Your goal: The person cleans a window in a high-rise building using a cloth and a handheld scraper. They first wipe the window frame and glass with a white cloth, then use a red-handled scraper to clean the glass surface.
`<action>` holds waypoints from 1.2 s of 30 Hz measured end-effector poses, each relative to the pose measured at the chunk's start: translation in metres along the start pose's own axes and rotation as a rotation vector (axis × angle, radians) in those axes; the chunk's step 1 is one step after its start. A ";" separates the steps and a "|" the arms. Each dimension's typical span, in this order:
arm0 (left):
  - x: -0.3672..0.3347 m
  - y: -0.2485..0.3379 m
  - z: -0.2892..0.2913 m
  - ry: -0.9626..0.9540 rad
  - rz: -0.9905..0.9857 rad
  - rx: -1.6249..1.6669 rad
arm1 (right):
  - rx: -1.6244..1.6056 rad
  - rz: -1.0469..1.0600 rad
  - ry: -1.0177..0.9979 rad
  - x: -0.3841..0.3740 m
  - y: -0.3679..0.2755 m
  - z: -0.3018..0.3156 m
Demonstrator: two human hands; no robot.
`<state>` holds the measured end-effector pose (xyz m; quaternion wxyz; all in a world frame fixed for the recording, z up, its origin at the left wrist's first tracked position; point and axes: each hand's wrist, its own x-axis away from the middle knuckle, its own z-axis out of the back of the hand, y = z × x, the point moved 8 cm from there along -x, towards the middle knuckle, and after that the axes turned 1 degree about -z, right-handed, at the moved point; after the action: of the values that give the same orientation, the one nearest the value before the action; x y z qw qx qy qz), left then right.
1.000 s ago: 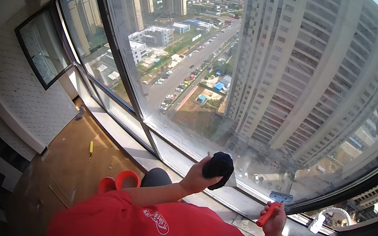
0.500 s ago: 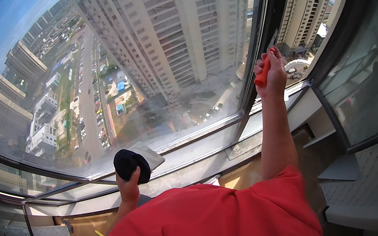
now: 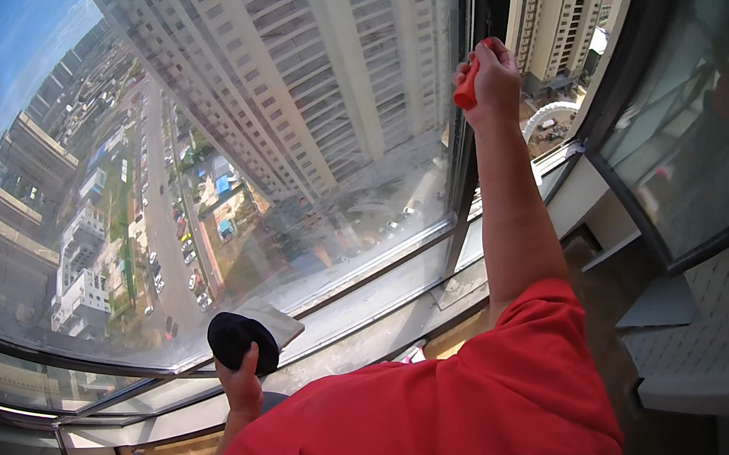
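Note:
My right hand (image 3: 499, 84) is raised on an outstretched arm at the upper middle, wrapped round the red handle of a tool (image 3: 467, 90). The handle points up along the dark window frame (image 3: 467, 163); its slim dark tip blends into the frame, so the kind is hard to tell. Low at the left, my left hand (image 3: 241, 388) grips a round black pad-like thing (image 3: 230, 338), thumb across its front. Just behind that thing is a flat grey plate (image 3: 282, 323); whether the two are joined I cannot tell. The large window pane (image 3: 282, 252) looks hazy with smears.
An open window sash (image 3: 706, 142) with a dark frame swings inward on the right, beside the opening with a tall building outside. A pale sill (image 3: 360, 310) runs below the pane. A white-edged ledge (image 3: 716, 392) juts out at the right. High-rises and a road lie far below.
My right hand with the red-handled tool has moved up and left, closer to the frame. My left hand keeps its grip on the black thing. The whole view has shifted slightly.

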<state>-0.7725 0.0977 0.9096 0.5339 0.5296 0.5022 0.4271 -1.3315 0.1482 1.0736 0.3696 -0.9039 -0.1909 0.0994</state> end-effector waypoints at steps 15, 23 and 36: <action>-0.005 0.002 -0.012 -0.070 -0.021 -0.010 | -0.037 -0.012 0.045 -0.006 0.002 0.002; -0.001 0.004 -0.014 -0.081 -0.029 -0.025 | -0.003 -0.024 -0.027 0.003 0.004 -0.004; 0.002 0.037 -0.066 -0.391 0.037 0.005 | 0.408 0.014 -0.832 0.223 0.127 -0.075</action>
<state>-0.8347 0.1115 0.9508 0.6121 0.6127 0.3801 0.3246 -1.0707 0.1109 1.0283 0.4313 -0.6971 -0.2934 0.4919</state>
